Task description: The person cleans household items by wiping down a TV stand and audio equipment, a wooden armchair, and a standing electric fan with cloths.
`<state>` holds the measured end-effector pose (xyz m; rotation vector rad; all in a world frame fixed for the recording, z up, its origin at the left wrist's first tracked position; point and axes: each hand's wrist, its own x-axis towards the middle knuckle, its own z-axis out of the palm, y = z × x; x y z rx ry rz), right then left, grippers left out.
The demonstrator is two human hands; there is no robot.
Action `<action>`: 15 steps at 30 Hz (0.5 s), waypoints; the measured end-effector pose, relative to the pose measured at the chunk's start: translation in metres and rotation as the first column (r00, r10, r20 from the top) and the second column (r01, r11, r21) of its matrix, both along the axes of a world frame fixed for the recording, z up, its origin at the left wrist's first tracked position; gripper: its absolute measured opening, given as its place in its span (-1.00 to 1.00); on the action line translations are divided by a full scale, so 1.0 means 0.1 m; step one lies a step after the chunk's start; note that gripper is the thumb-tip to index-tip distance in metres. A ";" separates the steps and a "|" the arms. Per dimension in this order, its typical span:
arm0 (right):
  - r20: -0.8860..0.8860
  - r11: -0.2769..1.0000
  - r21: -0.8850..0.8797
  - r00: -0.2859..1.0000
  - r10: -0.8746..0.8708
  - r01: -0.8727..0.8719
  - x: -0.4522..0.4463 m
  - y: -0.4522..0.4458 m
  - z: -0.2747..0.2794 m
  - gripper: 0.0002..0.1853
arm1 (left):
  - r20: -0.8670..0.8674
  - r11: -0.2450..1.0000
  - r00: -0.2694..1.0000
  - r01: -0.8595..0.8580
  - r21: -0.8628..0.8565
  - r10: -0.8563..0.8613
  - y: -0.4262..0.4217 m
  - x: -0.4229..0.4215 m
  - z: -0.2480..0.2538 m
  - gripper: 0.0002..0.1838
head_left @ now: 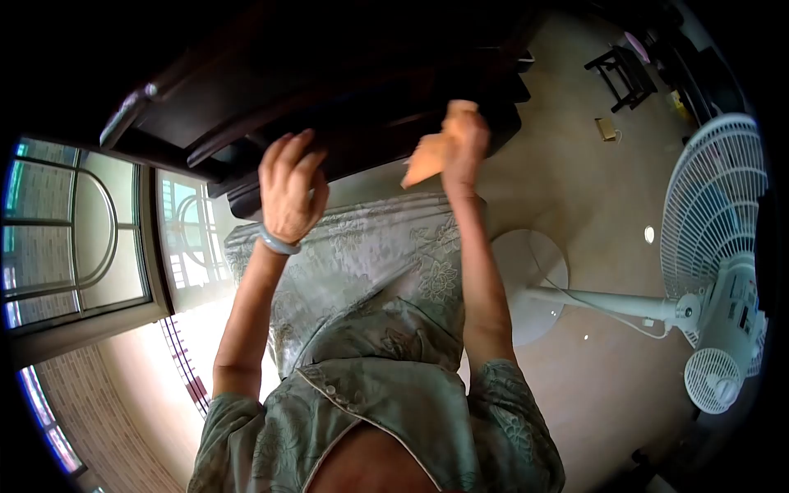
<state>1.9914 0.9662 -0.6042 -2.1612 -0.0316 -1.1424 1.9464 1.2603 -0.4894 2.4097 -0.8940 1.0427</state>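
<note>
My right hand (465, 152) is closed around an orange cloth (426, 159), part of which hangs out on its left side and part sticks up above the fingers. It is in front of a dark wooden piece of furniture (353, 152); whether the cloth touches the wood I cannot tell. Held out over the front of the same furniture is my left hand (292, 185), its fingers loosely bent and slightly apart with nothing in them. A pale bangle (278, 241) circles the left wrist. The fingers of both hands are a little blurred.
To the right stands a white pedestal fan (713, 214) on a round base (534, 283), with a cord beside its pole. A dark stool (622, 78) and a small yellowish box (606, 129) are farther back. Windows with bars (74, 230) line the left.
</note>
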 end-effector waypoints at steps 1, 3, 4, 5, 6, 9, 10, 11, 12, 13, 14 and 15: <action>-0.063 0.967 0.253 0.998 -0.029 0.044 0.00 -0.19 -0.10 -0.49 | -0.138 1.000 0.990 -0.009 0.027 0.013 -0.01 0.02 -0.21 -0.46; -0.196 0.871 0.454 0.975 -0.107 0.187 0.18 -0.80 -0.37 -0.47 | -0.205 0.995 0.974 -0.096 0.029 0.100 0.01 0.10 -0.41 -0.40; -0.221 0.828 0.524 0.971 -0.094 0.199 0.27 -1.02 -0.39 -0.48 | -0.259 0.986 0.951 -0.165 0.033 0.168 0.02 0.16 -0.52 -0.34; -0.238 0.861 0.464 0.965 -0.108 0.211 0.32 -1.11 -0.27 -0.49 | -0.279 0.980 0.940 -0.190 0.055 0.197 0.07 0.26 -0.66 -0.21; -0.299 0.825 0.522 0.952 -0.057 0.214 0.39 -1.10 -0.12 -0.48 | -0.289 0.971 0.928 -0.212 0.108 0.235 0.07 0.30 -0.73 -0.18; -0.370 0.675 0.667 0.927 -0.066 0.314 0.74 -1.07 -0.27 -0.46 | -0.302 0.956 0.910 -0.244 0.160 0.283 0.01 0.31 -0.81 -0.13; -0.312 0.734 0.580 0.929 -0.202 0.354 0.85 -1.01 -0.46 -0.45 | -0.288 0.954 0.912 -0.258 0.153 0.292 0.00 0.32 -0.81 -0.12; -0.423 0.698 0.526 0.862 -0.281 0.486 0.77 -0.70 -0.23 -0.40 | -0.293 0.955 0.911 -0.256 0.151 0.291 0.00 0.32 -0.80 -0.12; -0.358 0.583 0.729 0.926 -0.120 0.358 0.73 -0.47 -0.21 -0.37 | -0.292 0.954 0.910 -0.263 0.146 0.296 -0.01 0.32 -0.81 -0.12; -0.356 0.534 0.779 0.933 -0.057 0.330 0.64 -0.23 -0.20 -0.35 | -0.293 0.954 0.909 -0.267 0.140 0.297 -0.03 0.32 -0.81 -0.12; -0.352 0.478 0.823 0.936 0.004 0.307 0.55 0.02 -0.19 -0.32 | -0.288 0.955 0.912 -0.264 0.138 0.293 -0.02 0.32 -0.79 -0.13; -0.399 0.559 0.751 0.916 -0.040 0.352 0.52 0.31 -0.30 -0.31 | -0.286 0.958 0.915 -0.257 0.126 0.283 -0.02 0.31 -0.78 -0.15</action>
